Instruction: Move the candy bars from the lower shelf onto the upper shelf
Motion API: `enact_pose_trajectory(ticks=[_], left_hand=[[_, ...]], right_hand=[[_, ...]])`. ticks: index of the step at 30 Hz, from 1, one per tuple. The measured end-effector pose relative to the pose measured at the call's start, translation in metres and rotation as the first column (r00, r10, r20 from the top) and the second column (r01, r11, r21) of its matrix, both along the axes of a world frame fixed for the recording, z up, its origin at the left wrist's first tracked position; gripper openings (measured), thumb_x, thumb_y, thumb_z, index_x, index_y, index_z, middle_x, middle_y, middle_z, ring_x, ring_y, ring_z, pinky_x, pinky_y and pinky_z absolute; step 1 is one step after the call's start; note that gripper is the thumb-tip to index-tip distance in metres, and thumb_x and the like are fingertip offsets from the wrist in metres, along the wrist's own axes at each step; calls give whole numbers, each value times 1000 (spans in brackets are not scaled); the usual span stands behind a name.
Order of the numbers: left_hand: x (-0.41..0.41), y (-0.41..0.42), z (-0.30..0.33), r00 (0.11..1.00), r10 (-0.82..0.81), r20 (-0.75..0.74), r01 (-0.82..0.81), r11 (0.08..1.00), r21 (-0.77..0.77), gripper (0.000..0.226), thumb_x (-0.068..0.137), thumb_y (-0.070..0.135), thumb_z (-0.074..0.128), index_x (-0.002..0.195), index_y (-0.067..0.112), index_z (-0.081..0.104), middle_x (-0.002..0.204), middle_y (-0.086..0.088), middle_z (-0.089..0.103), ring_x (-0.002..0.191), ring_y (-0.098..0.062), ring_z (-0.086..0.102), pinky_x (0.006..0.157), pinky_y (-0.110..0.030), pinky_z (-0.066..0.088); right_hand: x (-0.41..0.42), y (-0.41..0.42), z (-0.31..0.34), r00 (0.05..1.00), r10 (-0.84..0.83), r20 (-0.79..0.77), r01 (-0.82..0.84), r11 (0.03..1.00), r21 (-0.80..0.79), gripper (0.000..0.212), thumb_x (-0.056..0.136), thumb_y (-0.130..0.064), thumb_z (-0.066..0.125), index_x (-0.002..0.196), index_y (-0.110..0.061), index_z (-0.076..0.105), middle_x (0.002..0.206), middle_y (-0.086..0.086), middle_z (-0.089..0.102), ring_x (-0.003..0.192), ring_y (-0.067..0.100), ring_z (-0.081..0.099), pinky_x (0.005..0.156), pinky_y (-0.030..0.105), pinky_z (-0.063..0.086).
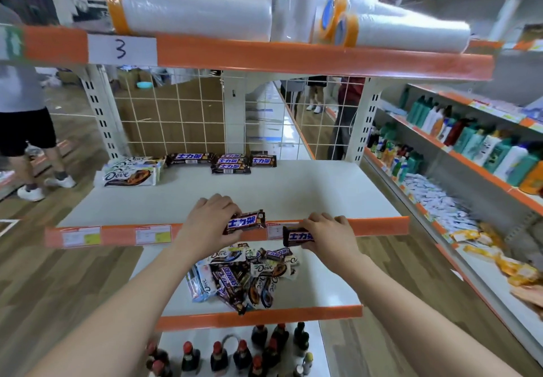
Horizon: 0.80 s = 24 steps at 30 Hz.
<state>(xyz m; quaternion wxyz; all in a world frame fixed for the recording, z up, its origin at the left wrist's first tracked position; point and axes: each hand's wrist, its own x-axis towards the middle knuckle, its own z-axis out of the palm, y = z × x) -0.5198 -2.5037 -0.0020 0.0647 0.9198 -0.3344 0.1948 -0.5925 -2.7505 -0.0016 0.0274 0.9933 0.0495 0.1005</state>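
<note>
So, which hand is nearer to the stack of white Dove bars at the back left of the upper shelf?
Left. The left hand, holding a Snickers bar, is at the front edge, right of the Dove stack. The right hand, gripping another bar, is farther right.

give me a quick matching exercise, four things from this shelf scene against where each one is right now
Things:
1. left hand
2. white Dove packs
3. loose candy pile
4. plastic film rolls

Places:
A. top shelf, above the tag marked 3
B. lower shelf
C. at the upper shelf's front edge, holding a Snickers bar
D. back left of the upper shelf

Pairs: 1-C, 2-D, 3-B, 4-A
</note>
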Motion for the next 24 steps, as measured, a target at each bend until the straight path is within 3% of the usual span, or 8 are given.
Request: enact_pose_trajectory(ticks=[6, 14, 24], left_hand=[[26, 4, 9, 999, 33, -42, -35, 998, -45, 37, 79, 39, 65, 109, 17, 64, 102, 1, 61, 102, -22, 52, 82, -34, 37], [78, 20, 14, 998, 35, -58, -40, 995, -97, 32, 78, 35, 67, 106, 19, 65, 99, 3, 61, 99, -20, 52, 80, -30, 33], [159, 22, 18, 992, 30, -125, -40, 996, -81, 40, 81, 40, 63, 116, 22, 59, 112, 4, 57, 110, -17, 47, 93, -33, 34]], right_hand=[[30, 1, 9, 998, 25, 64, -26, 1000, 6, 29, 90, -33, 56, 118, -26, 56, 112, -4, 57, 108, 22, 51, 81, 34, 32], [88, 11, 13, 999, 38, 3, -38, 999, 9, 31, 90, -33, 55, 120, -26, 53, 115, -3, 54, 111, 20, 49, 85, 34, 32], [174, 24, 15, 1000, 11, -11, -12, 1000, -21, 36, 89, -36, 57, 123, -26, 51, 120, -3, 53, 116, 20, 48, 91, 36, 33]])
